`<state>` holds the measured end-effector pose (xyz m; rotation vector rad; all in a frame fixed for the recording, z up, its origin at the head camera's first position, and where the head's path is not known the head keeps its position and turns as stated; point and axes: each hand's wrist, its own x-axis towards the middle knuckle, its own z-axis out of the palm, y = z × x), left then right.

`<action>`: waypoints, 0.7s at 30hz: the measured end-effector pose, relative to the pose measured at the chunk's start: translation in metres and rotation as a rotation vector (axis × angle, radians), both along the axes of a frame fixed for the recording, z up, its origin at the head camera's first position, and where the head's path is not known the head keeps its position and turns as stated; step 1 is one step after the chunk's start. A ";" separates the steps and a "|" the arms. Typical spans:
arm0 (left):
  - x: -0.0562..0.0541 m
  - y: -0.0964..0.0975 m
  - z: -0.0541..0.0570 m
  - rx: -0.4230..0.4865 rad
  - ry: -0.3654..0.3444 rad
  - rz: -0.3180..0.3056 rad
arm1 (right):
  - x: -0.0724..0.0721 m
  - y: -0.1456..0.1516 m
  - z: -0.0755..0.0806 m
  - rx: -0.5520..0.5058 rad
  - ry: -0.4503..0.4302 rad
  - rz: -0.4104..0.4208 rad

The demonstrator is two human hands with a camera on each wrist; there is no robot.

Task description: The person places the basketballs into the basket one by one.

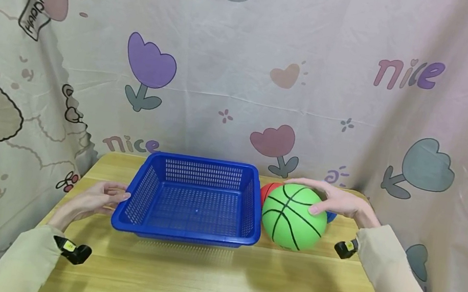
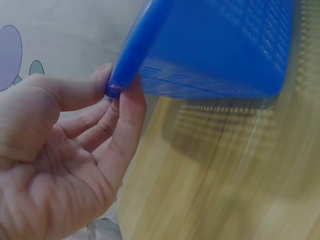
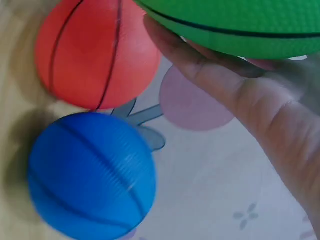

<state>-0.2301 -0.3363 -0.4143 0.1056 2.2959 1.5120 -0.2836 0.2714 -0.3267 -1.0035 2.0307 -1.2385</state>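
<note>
A blue plastic basket (image 1: 187,234) with perforated sides is near the middle of the wooden table, with nothing inside. My left hand (image 1: 95,199) pinches its left rim between thumb and fingers, as the left wrist view shows close up. On the other side, my right hand (image 1: 342,202) holds a green ball (image 1: 293,221) with black basketball lines, thumb on the near side and fingers over the top and back. The ball stands right beside the basket's right rim. Behind it, mostly hidden in the head view, are a red ball (image 3: 95,55) and a blue ball (image 3: 92,175).
The wooden table (image 1: 180,282) stretches toward me in front of the basket. A pale curtain (image 1: 226,66) printed with flowers and words hangs just behind the table and along both sides.
</note>
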 end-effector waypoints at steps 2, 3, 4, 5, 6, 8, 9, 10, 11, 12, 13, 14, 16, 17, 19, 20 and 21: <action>0.000 0.001 0.000 0.008 -0.007 0.003 | -0.005 -0.010 0.006 -0.014 -0.017 -0.015; 0.000 0.001 0.000 0.011 -0.009 0.003 | -0.007 -0.015 0.008 -0.025 -0.025 -0.020; 0.000 0.001 0.000 0.013 -0.010 0.002 | -0.010 -0.020 0.009 -0.032 -0.029 -0.028; 0.000 0.002 0.000 0.012 -0.010 0.001 | -0.012 -0.026 0.011 -0.038 -0.033 -0.041; -0.001 0.002 0.000 0.010 -0.009 -0.002 | -0.014 -0.032 0.013 -0.039 -0.032 -0.058; -0.001 0.002 0.000 0.006 -0.005 -0.003 | -0.019 -0.044 0.013 -0.035 -0.021 -0.091; -0.001 0.003 0.000 0.004 -0.003 -0.005 | -0.021 -0.050 0.013 -0.032 -0.022 -0.107; -0.001 0.003 -0.001 0.002 -0.001 -0.009 | -0.023 -0.057 0.013 -0.020 -0.016 -0.132; -0.002 0.003 -0.001 0.001 0.001 -0.009 | -0.025 -0.063 0.012 -0.004 -0.010 -0.157; -0.002 0.003 -0.001 0.003 0.000 -0.008 | -0.027 -0.070 0.011 0.008 0.001 -0.176; -0.002 0.003 -0.001 0.004 -0.001 -0.005 | -0.030 -0.076 0.009 0.017 0.010 -0.194; -0.001 0.003 -0.001 0.005 -0.002 -0.005 | -0.032 -0.083 0.008 0.028 0.024 -0.214; -0.001 0.003 -0.001 0.003 -0.002 -0.004 | -0.037 -0.097 0.005 0.033 0.050 -0.247; -0.001 0.003 -0.001 -0.001 -0.001 -0.004 | -0.039 -0.105 0.004 0.029 0.063 -0.262; 0.000 0.002 -0.001 -0.010 0.004 -0.009 | -0.043 -0.121 0.000 0.014 0.089 -0.292; 0.000 0.001 -0.001 -0.014 0.006 -0.011 | -0.045 -0.129 -0.001 0.002 0.094 -0.307; 0.000 0.000 -0.001 -0.016 0.008 -0.015 | -0.046 -0.138 -0.003 -0.010 0.093 -0.321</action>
